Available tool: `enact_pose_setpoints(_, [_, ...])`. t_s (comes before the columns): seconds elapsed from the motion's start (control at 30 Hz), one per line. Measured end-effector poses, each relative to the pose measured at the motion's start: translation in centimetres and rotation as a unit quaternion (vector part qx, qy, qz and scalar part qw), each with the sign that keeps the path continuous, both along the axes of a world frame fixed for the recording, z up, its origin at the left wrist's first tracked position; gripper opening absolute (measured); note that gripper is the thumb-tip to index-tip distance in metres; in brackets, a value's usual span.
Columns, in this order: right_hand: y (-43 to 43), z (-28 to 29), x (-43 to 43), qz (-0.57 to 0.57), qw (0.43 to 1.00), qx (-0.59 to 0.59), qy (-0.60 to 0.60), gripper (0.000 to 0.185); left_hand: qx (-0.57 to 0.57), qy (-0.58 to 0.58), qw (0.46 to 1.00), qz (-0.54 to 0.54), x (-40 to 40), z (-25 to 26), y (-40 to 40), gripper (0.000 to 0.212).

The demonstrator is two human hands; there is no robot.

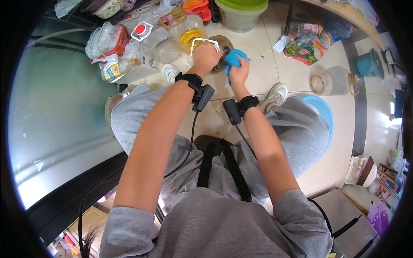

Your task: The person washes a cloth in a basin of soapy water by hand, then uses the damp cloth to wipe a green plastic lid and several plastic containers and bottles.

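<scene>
My left hand (206, 56) is closed about the top of a large plastic jug (222, 42) with a white handle (206, 39) and dark contents. A bit of the red cap shows by my fingers; the rest of the neck is hidden. In my right hand (239, 73) is a bunched blue cloth (236, 58), held against or close beside the jug's right side; whether it touches cannot be told. Left of the jug stand an oil jug (190, 34) with yellow liquid inside and a clear jug (163, 45) with a red cap.
A lidded bucket (240, 17) stands beyond. An orange basket (121, 40) and a small bottle (121, 69) are at left. To the right are plastic bags (305, 46), a jug lying on its side (334, 80) and a blue basin (324, 111) partly behind my knee.
</scene>
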State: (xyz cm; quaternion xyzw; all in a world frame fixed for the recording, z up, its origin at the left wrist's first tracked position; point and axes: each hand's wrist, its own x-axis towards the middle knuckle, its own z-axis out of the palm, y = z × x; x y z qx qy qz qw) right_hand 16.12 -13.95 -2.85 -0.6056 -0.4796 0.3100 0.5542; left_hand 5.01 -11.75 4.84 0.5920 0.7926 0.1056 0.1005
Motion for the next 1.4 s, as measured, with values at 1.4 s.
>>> enact_pose_setpoints(1.4, [5.9, -1.3, 0.0, 0.44, 0.887, -0.02, -0.138, 0.049, -0.038, -0.042, 0.95, -0.306, -8.3, -1.2, -5.9, 0.04])
